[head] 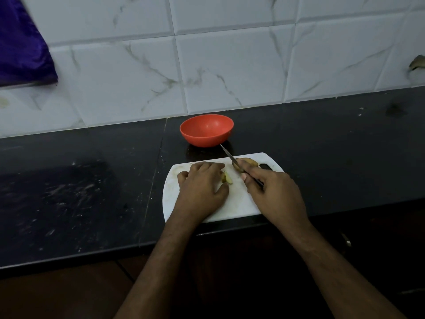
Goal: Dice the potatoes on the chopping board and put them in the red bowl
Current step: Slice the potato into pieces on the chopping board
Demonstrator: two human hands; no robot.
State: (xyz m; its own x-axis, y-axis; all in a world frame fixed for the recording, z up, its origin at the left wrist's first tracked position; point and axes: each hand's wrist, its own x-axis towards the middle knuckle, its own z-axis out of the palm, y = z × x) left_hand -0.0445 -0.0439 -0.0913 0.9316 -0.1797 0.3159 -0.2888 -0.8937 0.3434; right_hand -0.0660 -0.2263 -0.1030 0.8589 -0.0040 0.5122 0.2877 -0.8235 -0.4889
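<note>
Left hand flat, steadying slippery-looking potato pieces mid-chopping board; right hand grips the knife, probably poised over them

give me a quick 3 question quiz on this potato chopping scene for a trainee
1. True or false: the red bowl already holds diced potato.
2. Which hand grips the knife? A) left hand B) right hand C) neither
3. Fill in: the cut potato pieces lie on the white ______.

Key
1. False: the bowl's visible inside is bare.
2. B: the right hand grips the handle, while the left hand rests on the chopping board beside the pieces.
3. chopping board; a bigger potato lies farther back on it.
</note>
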